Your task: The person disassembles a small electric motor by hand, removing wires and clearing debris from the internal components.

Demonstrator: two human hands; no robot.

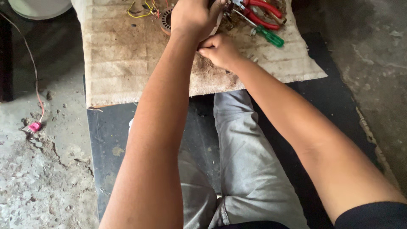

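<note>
Your left hand (195,17) reaches up to the top edge of the view, its back toward the camera and its fingers curled over something hidden beneath them; you cannot tell what it grips or how tightly. Just left of that hand, a round metal stator core (166,20) with slotted teeth peeks out from under it, lying on the board near the top edge. Your right hand (219,50) sits just below and to the right of the left one, closed into a loose fist with the knuckles up, touching the left wrist; whatever it pinches, if anything, is hidden.

Both hands work over a worn, dusty wooden board (123,63) resting across a dark surface in front of your knees. Right of your left hand lie red-handled pliers (265,12), and just below them a green-handled screwdriver (269,37). Yellow wires (140,10) curl on the board left of the stator core. On the concrete floor at far left, a thin cable runs down to a pink plug (34,126). Your grey trousers (246,161) show between your forearms.
</note>
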